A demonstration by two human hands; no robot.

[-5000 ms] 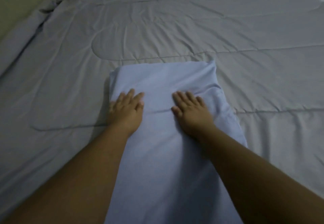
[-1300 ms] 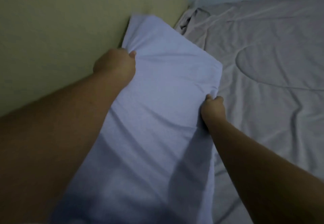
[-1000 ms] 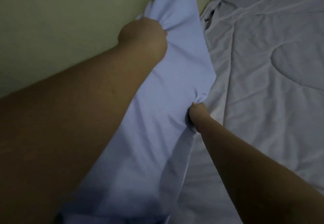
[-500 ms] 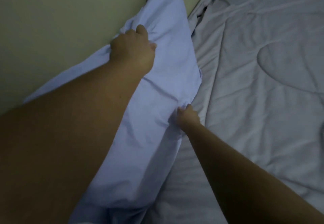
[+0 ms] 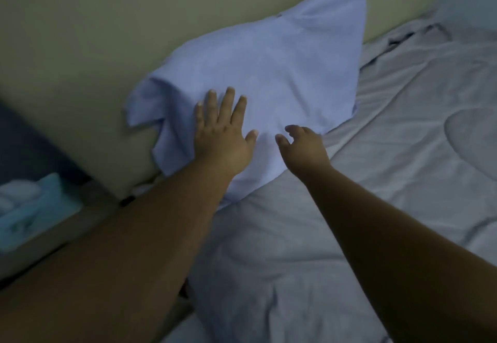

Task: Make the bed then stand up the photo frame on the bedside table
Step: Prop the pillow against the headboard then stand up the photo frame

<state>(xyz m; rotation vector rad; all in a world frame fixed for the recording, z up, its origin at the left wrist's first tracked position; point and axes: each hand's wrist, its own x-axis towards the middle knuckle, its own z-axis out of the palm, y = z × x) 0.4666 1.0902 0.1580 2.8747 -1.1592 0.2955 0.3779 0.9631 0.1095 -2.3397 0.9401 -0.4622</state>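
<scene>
Head view: left hand [image 5: 222, 138] flat on pillow [image 5: 269, 74], fingers spread wide; right hand [image 5: 304, 146] at pillow's near edge, fingers loosely curled, holding nothing.

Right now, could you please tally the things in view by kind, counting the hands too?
Hands: 2, left hand flat on the pillow, right hand open
Pillow: 1
Quilt: 1
Teal box: 1
Total: 5

The pillow [image 5: 269, 74] is pale lavender-blue, plain; the quilt [image 5: 376, 181] light grey with stitched curves; the headboard [image 5: 107, 33] plain beige.
</scene>
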